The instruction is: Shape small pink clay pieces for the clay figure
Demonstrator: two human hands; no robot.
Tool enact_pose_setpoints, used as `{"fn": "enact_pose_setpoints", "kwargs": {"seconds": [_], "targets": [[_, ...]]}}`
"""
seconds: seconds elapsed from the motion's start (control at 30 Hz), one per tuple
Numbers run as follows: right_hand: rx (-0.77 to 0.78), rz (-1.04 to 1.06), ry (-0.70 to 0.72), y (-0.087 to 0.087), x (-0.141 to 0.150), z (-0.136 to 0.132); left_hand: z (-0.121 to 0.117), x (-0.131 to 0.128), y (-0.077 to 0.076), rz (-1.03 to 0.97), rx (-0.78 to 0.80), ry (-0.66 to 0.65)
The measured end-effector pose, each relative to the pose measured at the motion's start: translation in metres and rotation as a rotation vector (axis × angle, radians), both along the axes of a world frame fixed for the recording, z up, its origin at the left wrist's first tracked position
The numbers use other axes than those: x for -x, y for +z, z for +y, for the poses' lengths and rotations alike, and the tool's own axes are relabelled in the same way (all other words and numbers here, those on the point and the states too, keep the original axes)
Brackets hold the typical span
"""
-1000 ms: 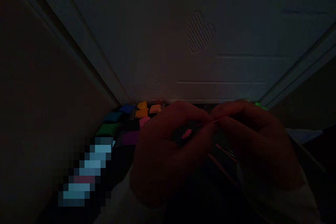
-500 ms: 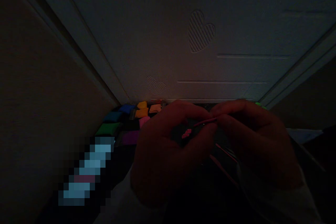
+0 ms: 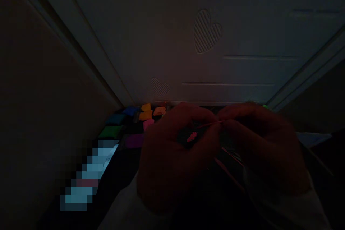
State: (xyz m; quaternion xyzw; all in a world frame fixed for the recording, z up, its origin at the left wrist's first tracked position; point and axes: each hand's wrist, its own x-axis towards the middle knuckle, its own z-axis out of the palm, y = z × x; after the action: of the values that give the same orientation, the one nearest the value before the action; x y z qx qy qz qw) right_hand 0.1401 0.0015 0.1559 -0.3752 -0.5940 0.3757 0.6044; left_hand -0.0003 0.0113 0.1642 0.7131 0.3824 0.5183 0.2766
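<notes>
Between both hands runs a thin pink strand (image 3: 207, 124), soft and clay-like in look. My left hand (image 3: 175, 154) pinches it between thumb and fingers. The fingertips of my right hand (image 3: 265, 142) are closed on its right end, close against the left fingertips. Below the strand, framed by my left thumb and forefinger, a small lumpy pink piece (image 3: 192, 137) rests on the dark surface. A pinkish flat-ended tool (image 3: 228, 172) and a slimmer stick-like tool (image 3: 233, 156) lie under and beside my right hand. Dim light hides fine detail.
At the back left lie several coloured packets, among them a green packet (image 3: 110, 132), a purple packet (image 3: 134, 141) and an orange packet (image 3: 145, 115). A lit, pixelated screen (image 3: 90, 176) is at the left. A pale panel with embossed hearts (image 3: 207, 31) rises behind.
The strand's visible part looks thinner and a little flatter in angle. My hands have shifted only slightly and both still pinch it.
</notes>
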Motion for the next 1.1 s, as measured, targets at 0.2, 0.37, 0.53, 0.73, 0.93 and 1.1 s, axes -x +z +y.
{"fn": "enact_pose_setpoints", "kwargs": {"seconds": [0.2, 0.37, 0.53, 0.73, 0.93, 1.1], "targets": [[0.079, 0.023, 0.008, -0.0022, -0.0010, -0.0007, -0.0002, -0.0008, 0.0013, 0.001, 0.019, -0.003], [0.115, 0.050, 0.039, -0.0011, -0.0024, -0.0009, -0.0010, 0.0000, 0.0013, -0.007, 0.034, -0.008], [0.113, 0.055, 0.052, -0.0001, -0.0024, -0.0008, -0.0018, 0.0000, 0.0009, -0.016, 0.057, -0.011], [0.077, 0.020, -0.006, -0.0002, -0.0009, -0.0005, -0.0031, -0.0004, 0.0020, -0.022, 0.059, -0.002], [0.100, 0.023, 0.047, -0.0014, -0.0016, -0.0005, -0.0013, -0.0001, 0.0038, 0.021, 0.034, 0.003], [0.113, 0.044, 0.068, -0.0018, -0.0023, -0.0008, -0.0013, 0.0003, 0.0029, 0.003, 0.046, 0.008]]}}
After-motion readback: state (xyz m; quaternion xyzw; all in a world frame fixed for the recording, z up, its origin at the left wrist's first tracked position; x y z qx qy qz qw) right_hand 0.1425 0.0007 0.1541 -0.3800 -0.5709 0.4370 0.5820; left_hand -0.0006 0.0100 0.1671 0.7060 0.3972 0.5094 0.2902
